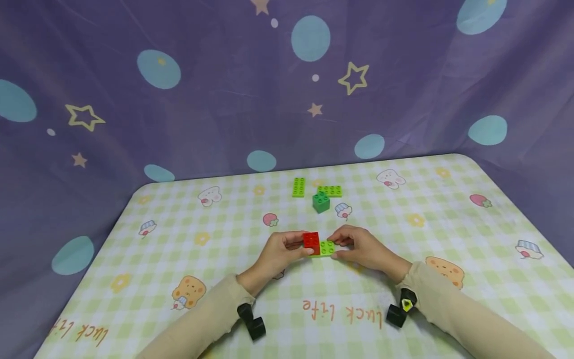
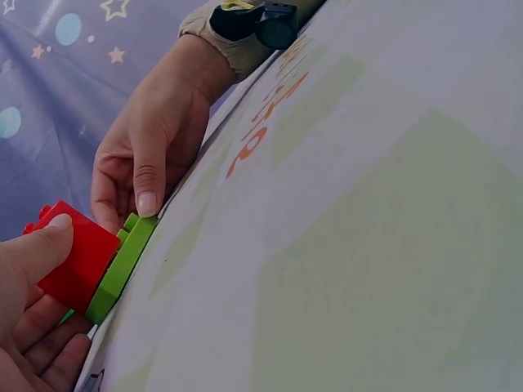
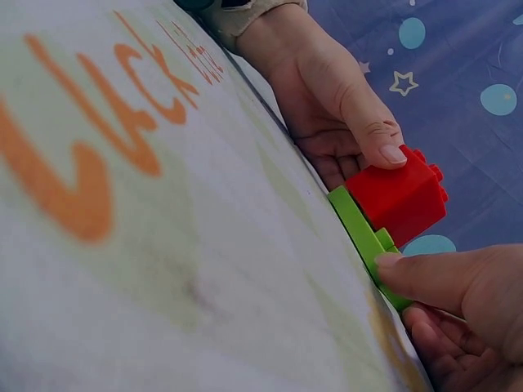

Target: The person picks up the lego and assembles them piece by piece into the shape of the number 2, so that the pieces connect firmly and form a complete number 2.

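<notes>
A red building-block brick [image 1: 311, 240] stands on the left end of a flat lime-green building-block plate [image 1: 327, 251]. My left hand [image 1: 279, 253] holds the red brick from the left, thumb on its near face and the other fingers behind. The plate's right end is pinched by my right hand [image 1: 364, 247], with the thumb [image 3: 413, 278] along its near edge. Bare studs show on the plate between the brick and my right fingers. In both wrist views the plate lies close over the tablecloth.
Beyond the hands stands a dark green brick [image 1: 321, 202]. Behind it lie one lime plate [image 1: 333, 191] crosswise and another lime plate [image 1: 298, 187] lengthwise. A checked tablecloth [image 1: 233, 209] covers the table, and a purple curtain [image 1: 215, 114] hangs along its far edge.
</notes>
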`<state>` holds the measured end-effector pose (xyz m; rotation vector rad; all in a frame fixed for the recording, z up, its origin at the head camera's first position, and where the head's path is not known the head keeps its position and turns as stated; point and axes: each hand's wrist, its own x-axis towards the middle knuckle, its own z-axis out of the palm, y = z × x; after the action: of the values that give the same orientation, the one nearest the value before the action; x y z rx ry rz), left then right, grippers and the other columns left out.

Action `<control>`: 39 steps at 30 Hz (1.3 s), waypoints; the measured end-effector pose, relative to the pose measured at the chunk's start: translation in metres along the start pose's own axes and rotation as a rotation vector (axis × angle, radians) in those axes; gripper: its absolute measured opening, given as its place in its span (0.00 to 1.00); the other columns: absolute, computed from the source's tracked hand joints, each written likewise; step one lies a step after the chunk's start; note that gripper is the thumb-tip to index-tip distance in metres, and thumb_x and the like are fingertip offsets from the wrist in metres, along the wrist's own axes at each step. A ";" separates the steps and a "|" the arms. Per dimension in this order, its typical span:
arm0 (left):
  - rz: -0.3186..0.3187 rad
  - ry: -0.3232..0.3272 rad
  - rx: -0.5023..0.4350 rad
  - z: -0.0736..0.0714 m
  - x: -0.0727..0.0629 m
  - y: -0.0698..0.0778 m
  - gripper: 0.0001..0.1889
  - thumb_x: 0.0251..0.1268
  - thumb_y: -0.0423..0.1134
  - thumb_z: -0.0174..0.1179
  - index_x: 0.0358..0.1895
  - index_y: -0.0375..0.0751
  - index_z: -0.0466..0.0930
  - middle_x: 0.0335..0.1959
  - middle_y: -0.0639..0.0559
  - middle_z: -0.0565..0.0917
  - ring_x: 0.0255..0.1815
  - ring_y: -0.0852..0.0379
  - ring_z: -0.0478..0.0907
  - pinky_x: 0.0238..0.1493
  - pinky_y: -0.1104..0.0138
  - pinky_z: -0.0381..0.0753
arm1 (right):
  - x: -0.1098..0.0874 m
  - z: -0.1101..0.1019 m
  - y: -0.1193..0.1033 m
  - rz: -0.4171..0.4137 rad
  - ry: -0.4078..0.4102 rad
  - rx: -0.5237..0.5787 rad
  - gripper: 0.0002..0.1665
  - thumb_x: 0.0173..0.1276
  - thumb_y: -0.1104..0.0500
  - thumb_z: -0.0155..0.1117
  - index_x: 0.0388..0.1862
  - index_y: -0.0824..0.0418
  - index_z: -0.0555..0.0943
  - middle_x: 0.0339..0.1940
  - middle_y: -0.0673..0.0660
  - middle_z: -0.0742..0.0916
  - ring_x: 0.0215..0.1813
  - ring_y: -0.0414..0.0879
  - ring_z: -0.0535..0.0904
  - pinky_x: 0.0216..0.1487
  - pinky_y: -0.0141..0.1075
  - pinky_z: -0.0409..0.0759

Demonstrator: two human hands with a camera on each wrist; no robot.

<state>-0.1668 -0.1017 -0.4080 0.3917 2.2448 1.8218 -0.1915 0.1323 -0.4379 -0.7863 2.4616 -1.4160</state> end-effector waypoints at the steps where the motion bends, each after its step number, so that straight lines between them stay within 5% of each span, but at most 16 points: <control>1: -0.005 0.001 0.000 0.000 0.000 0.001 0.18 0.55 0.28 0.66 0.50 0.25 0.79 0.47 0.35 0.83 0.48 0.45 0.81 0.51 0.64 0.79 | 0.000 0.000 0.000 0.002 0.000 -0.001 0.16 0.57 0.61 0.72 0.44 0.61 0.81 0.43 0.54 0.83 0.42 0.45 0.78 0.48 0.35 0.78; 19: -0.042 -0.011 0.009 -0.002 0.001 0.005 0.19 0.54 0.27 0.67 0.50 0.26 0.80 0.48 0.36 0.82 0.51 0.46 0.80 0.55 0.60 0.76 | 0.002 -0.001 -0.003 0.007 0.003 -0.009 0.15 0.56 0.62 0.72 0.43 0.61 0.82 0.43 0.53 0.83 0.42 0.44 0.77 0.47 0.33 0.78; 39: -0.008 -0.010 0.053 -0.002 0.000 0.002 0.19 0.53 0.27 0.67 0.50 0.27 0.80 0.48 0.36 0.82 0.52 0.46 0.79 0.54 0.59 0.77 | 0.001 0.000 -0.003 -0.001 0.004 -0.006 0.15 0.57 0.62 0.72 0.44 0.61 0.81 0.43 0.54 0.83 0.42 0.44 0.78 0.47 0.33 0.78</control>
<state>-0.1677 -0.1032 -0.4061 0.3995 2.2880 1.7560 -0.1917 0.1304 -0.4357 -0.7866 2.4702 -1.4122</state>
